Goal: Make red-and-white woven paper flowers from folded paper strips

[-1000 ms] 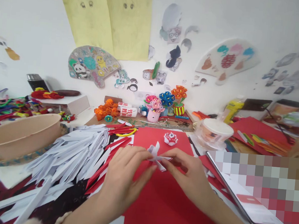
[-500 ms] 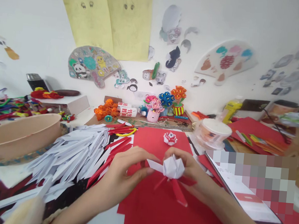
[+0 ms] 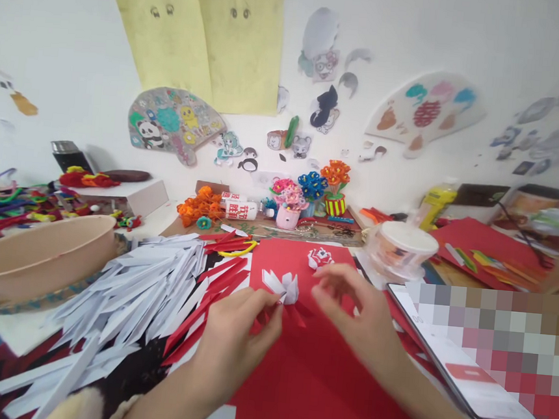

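My left hand (image 3: 236,336) pinches a small folded white paper flower (image 3: 282,286) with red strips under it, holding it just over the red paper sheet (image 3: 313,382). Right of the flower hovers my right hand (image 3: 349,310), its fingers loosely curled and apart, holding nothing I can see. A finished red and white paper flower (image 3: 319,257) lies on the red sheet just beyond my right hand's fingertips.
A heap of folded white paper strips (image 3: 130,288) and red strips (image 3: 208,288) lies at left beside a tan bowl (image 3: 35,253). A round lidded tub (image 3: 398,249) and a tablet (image 3: 461,369) are at right. Paper flower pots (image 3: 310,196) and a glue bottle (image 3: 240,209) stand at the back.
The white flower has passed from both hands to the left hand alone and moved up and left. My right hand has let go and drawn away to the right.
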Demonstrator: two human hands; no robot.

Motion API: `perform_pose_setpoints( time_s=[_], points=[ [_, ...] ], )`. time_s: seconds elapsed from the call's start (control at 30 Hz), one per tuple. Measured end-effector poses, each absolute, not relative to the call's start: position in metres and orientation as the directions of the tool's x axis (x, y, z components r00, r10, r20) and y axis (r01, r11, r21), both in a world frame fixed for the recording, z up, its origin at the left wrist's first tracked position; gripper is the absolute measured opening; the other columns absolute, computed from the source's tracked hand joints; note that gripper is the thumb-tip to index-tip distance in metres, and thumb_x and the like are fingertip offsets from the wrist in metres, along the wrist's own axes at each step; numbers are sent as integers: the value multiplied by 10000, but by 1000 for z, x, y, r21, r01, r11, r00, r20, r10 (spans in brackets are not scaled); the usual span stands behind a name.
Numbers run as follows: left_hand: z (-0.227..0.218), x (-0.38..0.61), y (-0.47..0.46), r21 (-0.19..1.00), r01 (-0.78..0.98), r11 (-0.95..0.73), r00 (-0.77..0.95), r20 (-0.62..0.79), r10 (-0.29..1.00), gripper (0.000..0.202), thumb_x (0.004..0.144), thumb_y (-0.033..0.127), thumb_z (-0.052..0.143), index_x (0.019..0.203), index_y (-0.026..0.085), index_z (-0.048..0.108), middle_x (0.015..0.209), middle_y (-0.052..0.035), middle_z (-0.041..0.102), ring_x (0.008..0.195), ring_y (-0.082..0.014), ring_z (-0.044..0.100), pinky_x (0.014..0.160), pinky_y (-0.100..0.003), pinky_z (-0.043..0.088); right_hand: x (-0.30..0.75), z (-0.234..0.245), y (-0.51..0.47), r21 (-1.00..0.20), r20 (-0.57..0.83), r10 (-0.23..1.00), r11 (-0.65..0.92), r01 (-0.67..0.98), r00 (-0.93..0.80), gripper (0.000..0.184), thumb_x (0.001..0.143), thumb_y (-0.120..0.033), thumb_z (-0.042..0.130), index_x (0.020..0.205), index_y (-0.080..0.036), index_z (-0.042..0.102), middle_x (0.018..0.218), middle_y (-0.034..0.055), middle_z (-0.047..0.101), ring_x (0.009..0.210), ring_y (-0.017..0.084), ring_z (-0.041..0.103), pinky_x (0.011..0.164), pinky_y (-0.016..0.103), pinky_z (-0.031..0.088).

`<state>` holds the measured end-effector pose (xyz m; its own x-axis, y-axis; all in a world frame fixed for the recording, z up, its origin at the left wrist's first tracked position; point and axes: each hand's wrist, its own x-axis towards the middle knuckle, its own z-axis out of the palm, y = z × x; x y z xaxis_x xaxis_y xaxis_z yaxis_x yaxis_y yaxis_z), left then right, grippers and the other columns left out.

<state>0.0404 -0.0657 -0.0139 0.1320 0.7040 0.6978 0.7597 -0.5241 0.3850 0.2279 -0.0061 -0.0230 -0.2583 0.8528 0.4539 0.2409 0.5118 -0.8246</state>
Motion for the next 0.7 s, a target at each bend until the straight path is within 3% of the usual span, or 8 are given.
perform_pose_setpoints(
  time_s=[0.1,0.2,0.53,0.7],
  points=[
    [-21,42,-64,394,788,-474,133,643,754,116,827,123,533,729,174,566,596,30,585,522,-87,543,512,-182,415,222,-25,-17,-580,567,648,752,313,-509,150,888,-326,601,991,-217,616,916,52,635,815,191,600,742,319,487],
    [-22,43,-63,423,781,-459,145,592,793,105,824,132,542,736,174,583,608,26,608,530,-93,562,515,-185,428,220,-33,-20,-477,595,585,809,343,-551,180,948,-326,507,1004,-190,609,921,70,655,817,197,615,729,318,496],
    [-21,36,-56,465,701,-540,267,532,804,110,852,123,555,897,195,624,765,9,701,649,-112,651,622,-199,499,221,-28,-11,-329,672,517,850,411,-531,234,987,-232,409,945,-189,635,876,73,683,772,190,625,689,310,503],
    [-16,32,-52,357,693,-627,366,574,732,167,911,143,474,942,194,630,814,-36,712,692,-138,661,633,-225,516,224,-29,-7,-266,683,474,870,415,-556,247,989,-246,402,951,-172,635,890,89,689,782,203,634,699,325,510]
  ],
)
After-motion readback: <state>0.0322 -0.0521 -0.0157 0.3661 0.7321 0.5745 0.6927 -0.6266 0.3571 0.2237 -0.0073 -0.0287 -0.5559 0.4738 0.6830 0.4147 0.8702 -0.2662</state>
